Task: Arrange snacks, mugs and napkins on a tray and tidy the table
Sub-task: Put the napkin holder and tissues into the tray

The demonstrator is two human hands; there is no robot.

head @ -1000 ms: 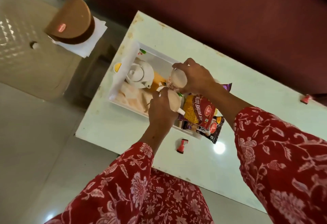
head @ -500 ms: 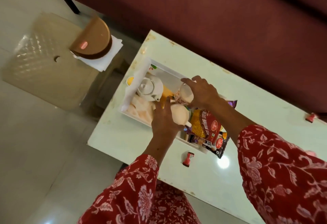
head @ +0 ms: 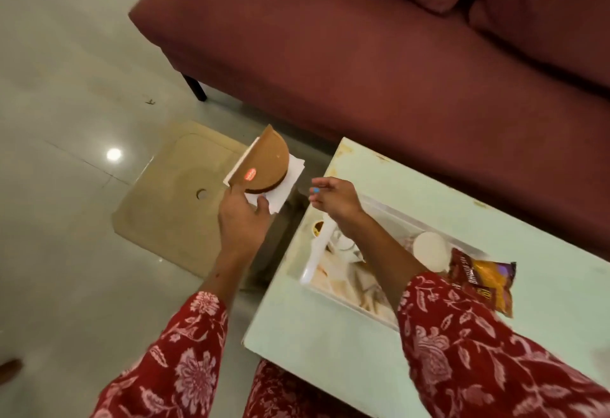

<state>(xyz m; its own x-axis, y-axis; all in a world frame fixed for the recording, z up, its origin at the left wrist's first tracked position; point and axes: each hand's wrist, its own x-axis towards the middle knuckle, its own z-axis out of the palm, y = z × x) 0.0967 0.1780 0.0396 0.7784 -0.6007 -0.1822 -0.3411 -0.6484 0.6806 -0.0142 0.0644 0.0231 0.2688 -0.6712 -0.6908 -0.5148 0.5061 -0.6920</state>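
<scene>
A brown half-round napkin holder (head: 269,161) with white napkins (head: 285,186) stands on a beige stool left of the table. My left hand (head: 244,219) reaches over to it; index finger and thumb close on its near corner. My right hand (head: 333,199) hovers over the table's left end with loose, spread fingers and holds nothing. The white tray (head: 310,269) lies on the table under my right forearm. It holds a white teapot (head: 343,246), a pale mug (head: 429,249) and snack packets (head: 482,282) that stick out over its right end.
The pale green table (head: 330,345) runs off to the right, with a maroon sofa (head: 363,54) close behind it. The beige plastic stool (head: 178,193) stands on glossy floor tiles. A narrow gap separates the stool from the table's left edge.
Both hands have left the mugs in the tray. My left hand has swung left to the napkin holder on the stool, and my right hand has lifted toward the table's left end. The camera turned left.
</scene>
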